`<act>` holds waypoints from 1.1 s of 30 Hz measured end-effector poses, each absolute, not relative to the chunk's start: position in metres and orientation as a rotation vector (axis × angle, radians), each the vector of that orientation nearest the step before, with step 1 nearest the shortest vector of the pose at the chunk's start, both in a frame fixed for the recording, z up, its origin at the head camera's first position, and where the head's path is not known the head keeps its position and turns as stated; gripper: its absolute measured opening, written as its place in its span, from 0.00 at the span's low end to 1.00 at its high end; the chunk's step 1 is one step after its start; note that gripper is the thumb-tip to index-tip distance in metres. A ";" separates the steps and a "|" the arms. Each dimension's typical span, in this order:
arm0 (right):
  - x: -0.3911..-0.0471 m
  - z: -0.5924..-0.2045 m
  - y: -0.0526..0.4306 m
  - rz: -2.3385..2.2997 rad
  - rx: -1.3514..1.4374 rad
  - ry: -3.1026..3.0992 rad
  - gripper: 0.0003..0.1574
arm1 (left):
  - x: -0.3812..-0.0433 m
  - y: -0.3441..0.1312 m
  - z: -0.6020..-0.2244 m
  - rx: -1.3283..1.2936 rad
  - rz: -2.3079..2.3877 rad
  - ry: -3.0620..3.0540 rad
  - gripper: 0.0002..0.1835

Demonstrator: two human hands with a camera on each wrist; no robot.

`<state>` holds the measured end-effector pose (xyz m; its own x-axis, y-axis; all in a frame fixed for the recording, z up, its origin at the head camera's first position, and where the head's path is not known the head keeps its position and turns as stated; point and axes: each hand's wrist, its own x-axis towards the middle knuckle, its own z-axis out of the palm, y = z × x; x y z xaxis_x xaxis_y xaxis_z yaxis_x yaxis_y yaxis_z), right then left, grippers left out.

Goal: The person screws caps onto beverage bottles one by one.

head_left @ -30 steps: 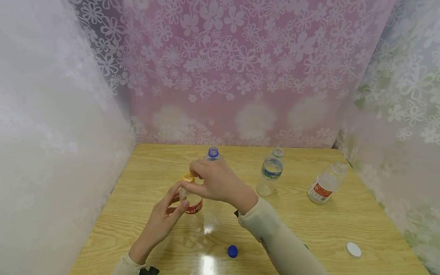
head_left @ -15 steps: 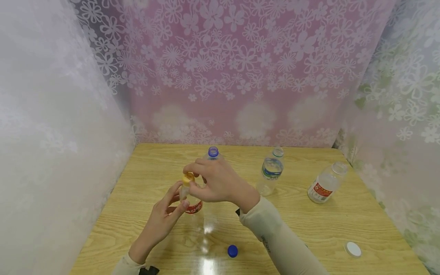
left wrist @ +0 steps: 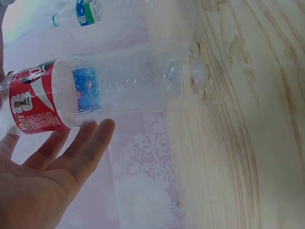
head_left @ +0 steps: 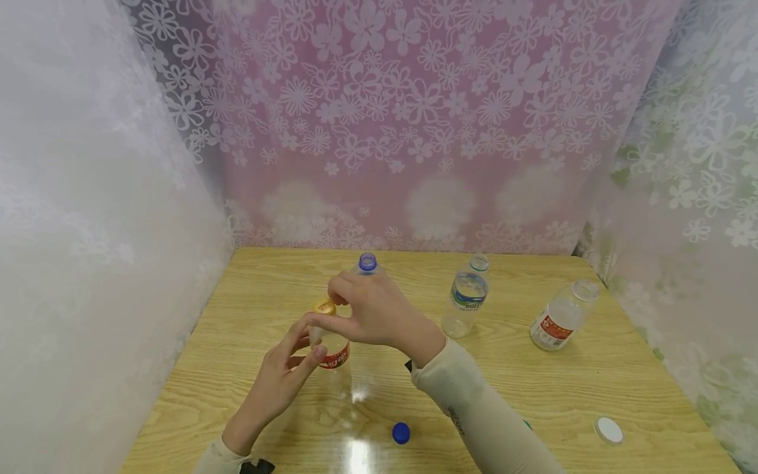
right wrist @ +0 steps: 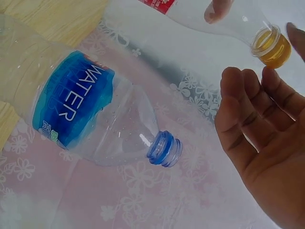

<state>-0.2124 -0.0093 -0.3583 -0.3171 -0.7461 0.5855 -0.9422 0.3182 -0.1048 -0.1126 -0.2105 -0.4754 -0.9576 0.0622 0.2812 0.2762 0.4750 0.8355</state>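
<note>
A clear bottle with a red label (head_left: 335,357) stands on the table, a yellow cap (head_left: 325,307) on its mouth. My left hand (head_left: 281,368) holds it by the upper body, thumb on the near side; in the left wrist view its fingers (left wrist: 93,148) lie along the red-labelled bottle (left wrist: 35,100). Over the top comes my right hand (head_left: 379,313), its thumb and forefinger at the yellow cap (right wrist: 276,50). Just behind, partly hidden by that hand, is an uncapped water bottle (head_left: 368,263) with a blue neck; its blue label (right wrist: 71,100) shows in the right wrist view.
Farther right stand an uncapped bottle with a blue-green label (head_left: 468,291) and an uncapped, red-labelled wide-mouth bottle (head_left: 555,327). A blue cap (head_left: 401,433) and a white lid (head_left: 608,430) lie near the front. A green cap edge (head_left: 528,425) peeks past the right sleeve.
Half a second ago my right fingers reached farther left over the yellow cap; now they have swung back right, with the thumb forward. The left hand and the bottle keep their place.
</note>
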 end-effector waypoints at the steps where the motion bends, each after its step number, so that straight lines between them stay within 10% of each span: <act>1: -0.213 -0.358 -0.009 0.612 1.490 -2.161 0.26 | -0.113 -0.211 -0.475 -0.294 -1.479 -2.510 0.32; 25: -0.214 -0.361 -0.007 0.723 1.550 -2.181 0.09 | -0.113 -0.210 -0.476 -0.326 -1.465 -2.496 0.32; 33: -0.214 -0.359 -0.008 0.670 1.523 -2.179 0.20 | -0.114 -0.211 -0.477 -0.316 -1.471 -2.504 0.32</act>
<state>-0.2143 -0.0084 -0.3595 -0.3283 -0.7533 0.5698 -0.9433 0.2923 -0.1572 -0.1140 -0.2112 -0.4770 -0.9528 0.0733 0.2946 0.2931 0.4760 0.8292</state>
